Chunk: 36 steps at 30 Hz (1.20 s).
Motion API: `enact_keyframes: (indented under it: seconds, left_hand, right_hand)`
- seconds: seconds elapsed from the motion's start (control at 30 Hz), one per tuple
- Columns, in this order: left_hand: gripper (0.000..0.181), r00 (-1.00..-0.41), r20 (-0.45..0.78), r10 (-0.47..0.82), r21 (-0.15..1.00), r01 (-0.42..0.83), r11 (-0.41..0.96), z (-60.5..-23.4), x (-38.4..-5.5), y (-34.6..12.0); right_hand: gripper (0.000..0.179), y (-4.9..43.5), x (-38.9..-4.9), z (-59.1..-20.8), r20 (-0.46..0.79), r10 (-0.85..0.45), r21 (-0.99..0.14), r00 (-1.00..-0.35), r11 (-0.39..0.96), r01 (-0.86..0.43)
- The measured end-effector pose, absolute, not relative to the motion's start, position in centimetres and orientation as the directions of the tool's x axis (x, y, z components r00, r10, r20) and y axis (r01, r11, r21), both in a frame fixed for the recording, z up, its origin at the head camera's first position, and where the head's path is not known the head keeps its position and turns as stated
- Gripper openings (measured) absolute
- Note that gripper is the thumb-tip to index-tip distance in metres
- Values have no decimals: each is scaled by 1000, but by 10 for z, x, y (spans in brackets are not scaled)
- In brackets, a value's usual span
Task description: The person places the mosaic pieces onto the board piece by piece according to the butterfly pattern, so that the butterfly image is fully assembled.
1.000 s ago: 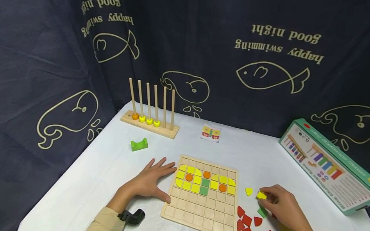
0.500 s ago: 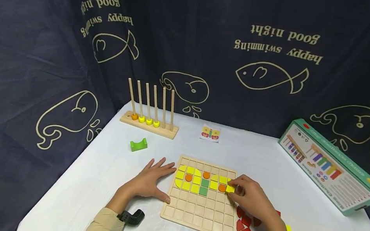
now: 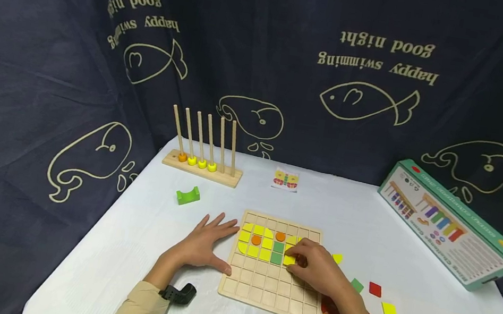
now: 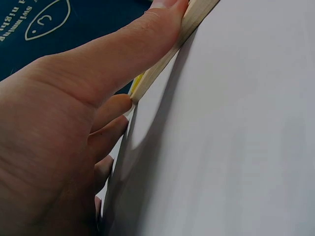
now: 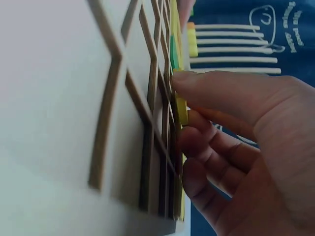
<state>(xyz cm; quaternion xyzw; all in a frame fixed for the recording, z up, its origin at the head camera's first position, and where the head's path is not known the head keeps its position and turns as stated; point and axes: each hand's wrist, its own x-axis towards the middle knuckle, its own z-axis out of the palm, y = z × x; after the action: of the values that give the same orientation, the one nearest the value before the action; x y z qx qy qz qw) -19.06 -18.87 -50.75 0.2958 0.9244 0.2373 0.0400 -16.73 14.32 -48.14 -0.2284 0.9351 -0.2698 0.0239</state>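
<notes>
My left hand (image 3: 202,246) lies with fingers spread at the left side of the wooden grid board (image 3: 261,292), its thumb and fingertips on the edge. In the left wrist view, the thumb rests against the board's side. Over the right half of the board, my right hand (image 3: 320,266) pinches a yellow tile (image 5: 181,112) at the cell right of the lower green tile (image 3: 276,258). Yellow tiles (image 3: 259,230) and orange discs (image 3: 256,240) fill cells in the upper rows. The right hand hides some of the cells on that side.
Loose tiles lie right of the board, including a red square (image 3: 375,289), a yellow square (image 3: 389,310) and a green tile (image 3: 357,285). A butterfly picture card (image 3: 285,180), a peg rack (image 3: 201,170), a green curved block (image 3: 188,196) and a box (image 3: 454,228) stand farther back.
My right hand has brought a yellow tile from the table at the right, across the board's right edge, to the cell beside the green tiles. The left hand has stayed in place.
</notes>
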Motion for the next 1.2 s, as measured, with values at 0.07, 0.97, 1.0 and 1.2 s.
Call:
enact_keyframes:
  seconds: [0.07, 0.97, 1.0, 1.2]
  left_hand:
    - [110, -824, 66, 563, 467, 524, 712, -507, -190, -189]
    - [111, -834, 42, 550, 456, 506, 732, -510, -191, -187]
    - [111, -836, 40, 547, 452, 504, 736, -510, -191, -187]
    - [112, -838, 27, 545, 454, 496, 740, -511, -192, -189]
  right_hand:
    - [26, 140, -167, -481, 88, -450, -505, -888, 749, -430]
    - [20, 189, -156, -482, 35, -350, -562, -936, 768, -308]
    - [20, 192, -155, -481, 32, -339, -561, -940, 773, -297]
    - [27, 216, -152, -474, -6, -267, -569, -964, 794, -216]
